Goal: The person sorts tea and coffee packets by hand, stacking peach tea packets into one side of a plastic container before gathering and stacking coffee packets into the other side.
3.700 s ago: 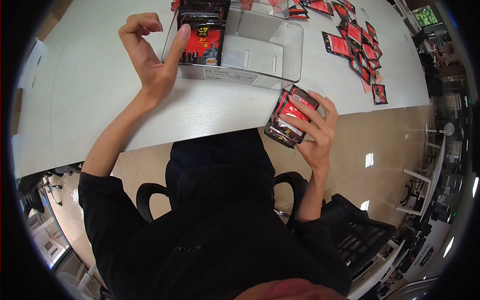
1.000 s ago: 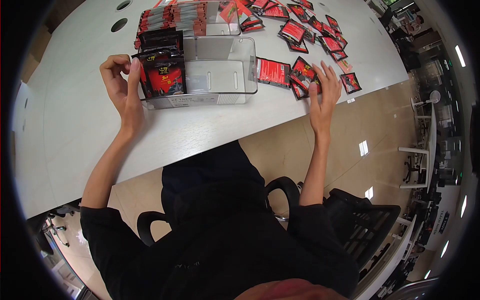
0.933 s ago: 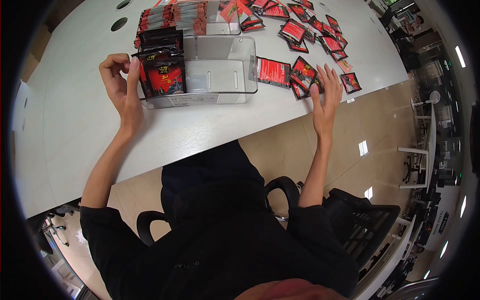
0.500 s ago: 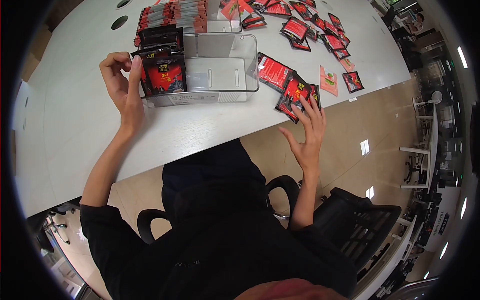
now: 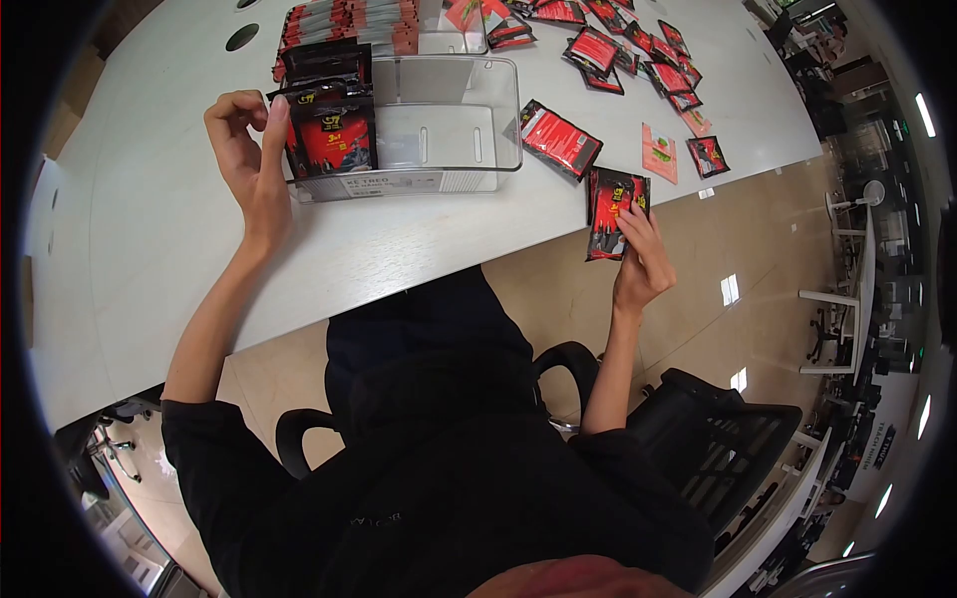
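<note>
A clear plastic bin [image 5: 439, 181] stands near the table's front edge, with black-and-red coffee sachets [image 5: 337, 140] upright in its left end. At that end is my left hand [image 5: 249, 149], its fingers curled and its thumb against the sachets' left edge. My right hand [image 5: 643, 261] grips a black-and-red coffee sachet [image 5: 606, 214] that overhangs the table edge, the fingers on top and the thumb hidden. Part of another sachet [image 5: 640, 183] shows just behind it. A sachet [image 5: 560, 140] with its printed back up lies between the bin and my right hand.
Behind the bin, a second clear bin [image 5: 454, 42] stands beside a stack of red-and-grey sachets [image 5: 349, 25]. Loose coffee sachets [image 5: 668, 78] are scattered at the far right. A pink packet [image 5: 659, 152] and another sachet [image 5: 707, 156] lie near the right edge.
My right hand has closed from spread fingers onto the coffee sachet and drawn it slightly towards me, away from the sachet beside it. My left hand stays at the bin's left end.
</note>
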`<state>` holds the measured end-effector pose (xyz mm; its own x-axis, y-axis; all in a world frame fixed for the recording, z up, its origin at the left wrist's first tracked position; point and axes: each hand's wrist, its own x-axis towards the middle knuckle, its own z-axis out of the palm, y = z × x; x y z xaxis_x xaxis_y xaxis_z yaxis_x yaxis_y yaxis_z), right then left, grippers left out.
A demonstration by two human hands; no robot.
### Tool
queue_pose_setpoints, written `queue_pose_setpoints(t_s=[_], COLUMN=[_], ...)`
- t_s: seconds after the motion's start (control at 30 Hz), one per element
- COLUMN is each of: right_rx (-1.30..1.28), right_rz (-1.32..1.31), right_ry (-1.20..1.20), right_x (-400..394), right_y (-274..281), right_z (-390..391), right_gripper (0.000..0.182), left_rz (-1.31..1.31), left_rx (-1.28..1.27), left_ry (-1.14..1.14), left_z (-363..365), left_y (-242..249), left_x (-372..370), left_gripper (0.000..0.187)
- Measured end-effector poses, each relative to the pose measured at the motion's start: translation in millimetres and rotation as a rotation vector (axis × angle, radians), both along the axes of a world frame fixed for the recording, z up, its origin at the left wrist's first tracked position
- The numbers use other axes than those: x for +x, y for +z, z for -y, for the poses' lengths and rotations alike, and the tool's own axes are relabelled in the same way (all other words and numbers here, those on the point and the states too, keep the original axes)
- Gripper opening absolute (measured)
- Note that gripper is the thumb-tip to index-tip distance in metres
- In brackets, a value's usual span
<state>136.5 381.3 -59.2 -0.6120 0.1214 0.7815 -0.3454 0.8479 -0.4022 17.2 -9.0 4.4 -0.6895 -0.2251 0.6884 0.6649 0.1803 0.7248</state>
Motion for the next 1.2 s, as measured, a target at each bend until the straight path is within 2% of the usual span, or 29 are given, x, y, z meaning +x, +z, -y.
queue_pose_setpoints(t_s=[0.07, 0.2, 0.3, 0.37, 0.43, 0.53, 0.73, 0.8, 0.9, 0.97, 1.03, 1.2], right_rx=[-0.104, -0.128, 0.003, 0.293, 0.292, 0.187, 0.148, -0.142, -0.141, -0.115, 0.238, 0.335], right_rz=[-0.055, -0.043, 0.008, 0.091, 0.153, 0.179, 0.019, -0.152, -0.213, -0.17, 0.017, 0.253], right_ry=[0.058, 0.077, 0.034, -0.06, -0.06, -0.095, -0.092, -0.102, -0.202, -0.257, -0.309, -0.24], right_x=[-2, -3, -2, -3, -4, 0, 10, 9, 11, 13, 11, 1], right_y=[-4, -3, 8, 17, 16, 11, 11, 15, 22, 33, 43, 45], right_z=[-6, -15, -13, -6, 1, 8, 2, 3, -4, 1, 5, 19], right_gripper=[0.027, 0.029, 0.035, 0.044, 0.05, 0.048, 0.05, 0.045, 0.038, 0.041, 0.041, 0.04], left_rz=[-0.002, 0.018, 0.023, 0.025, 0.022, 0.003, 0.021, 0.023, 0.035, 0.044, 0.02, 0.01], left_rx=[0.002, -0.041, -0.05, -0.049, -0.064, -0.003, 0.004, 0.02, 0.063, 0.088, 0.06, 0.059], left_ry=[-0.012, -0.024, -0.017, -0.021, -0.012, -0.006, -0.016, -0.02, -0.037, -0.051, -0.022, -0.02], left_z=[2, 4, 5, 5, 5, 0, 2, 2, 4, 5, 6, 6], left_y=[-1, -6, -7, -7, -7, -1, -2, -2, -1, -2, -3, -3], left_x=[0, -1, -1, -2, -2, -2, -2, -1, 2, 1, 0, -2], left_gripper=[0.026, 0.019, 0.019, 0.019, 0.019, 0.025, 0.023, 0.02, 0.015, 0.013, 0.012, 0.01])
